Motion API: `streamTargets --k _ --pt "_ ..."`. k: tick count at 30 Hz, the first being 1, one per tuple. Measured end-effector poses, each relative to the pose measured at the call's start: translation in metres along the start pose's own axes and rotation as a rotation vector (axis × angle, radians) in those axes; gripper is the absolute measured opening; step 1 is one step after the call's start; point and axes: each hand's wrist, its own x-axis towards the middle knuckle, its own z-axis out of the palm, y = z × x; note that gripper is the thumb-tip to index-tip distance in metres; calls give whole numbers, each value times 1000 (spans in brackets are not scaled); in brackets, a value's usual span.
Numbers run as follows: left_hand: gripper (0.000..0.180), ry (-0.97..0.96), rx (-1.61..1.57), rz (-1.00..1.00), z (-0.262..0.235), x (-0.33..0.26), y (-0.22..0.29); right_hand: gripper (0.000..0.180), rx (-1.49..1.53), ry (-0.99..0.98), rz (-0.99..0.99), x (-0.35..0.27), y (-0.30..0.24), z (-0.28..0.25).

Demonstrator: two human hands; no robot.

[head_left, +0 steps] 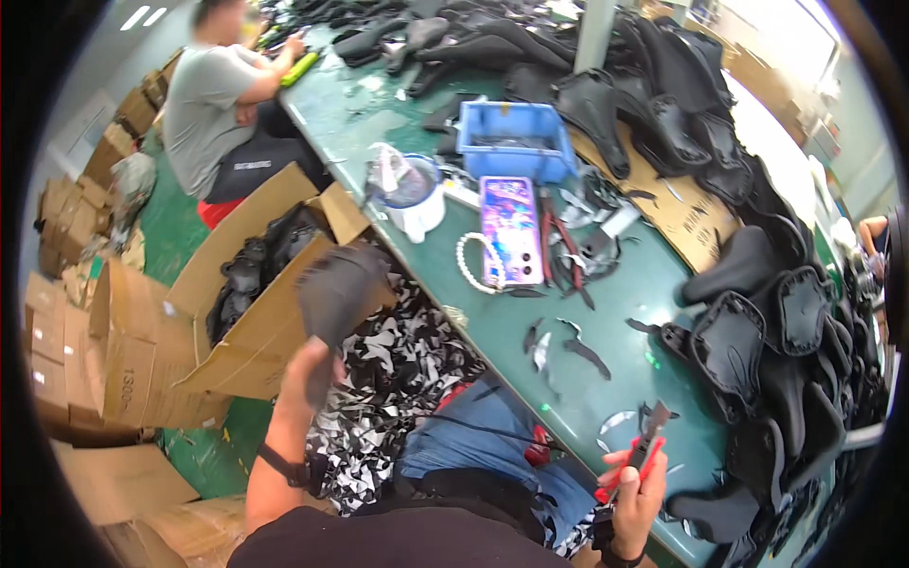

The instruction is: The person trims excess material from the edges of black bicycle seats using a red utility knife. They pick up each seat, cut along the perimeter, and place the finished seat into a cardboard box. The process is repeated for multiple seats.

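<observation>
My left hand point(303, 371) grips a black bicycle saddle point(341, 289) by its narrow nose. The saddle is smeared by motion and hangs in the air beside an open cardboard box point(260, 331), which has black saddles point(265, 260) in it. Over the table's near edge, my right hand point(636, 506) is closed round a red utility knife point(646, 456), its blade pointing up and away from me. Black saddles point(729, 331) lie heaped along the right side of the green table point(492, 331), several with their undersides up. Thin black trimmings point(589, 358) lie near the knife.
On the table stand a blue bin point(516, 166), a white tub point(417, 204), a phone point(511, 232) with a beaded strap, and red-handled pliers point(559, 241). Black and white scraps point(388, 388) cover the floor below. A seated person point(213, 104) works at the far left; cartons point(66, 331) are stacked behind.
</observation>
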Motion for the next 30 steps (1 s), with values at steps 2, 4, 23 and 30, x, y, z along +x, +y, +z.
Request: streamTargets --k 2,4,23,30 --pt "41 216 -517 140 -18 21 5 22 3 19 14 0 -2 1" --pt "41 412 -413 128 -29 40 -1 22 -31 -12 -10 -2 3 0" --pt "57 -918 1190 1322 449 69 -27 29 448 336 76 -17 57 -17" --pt "51 -1169 1129 956 335 59 33 37 501 805 -15 -32 50 -28"
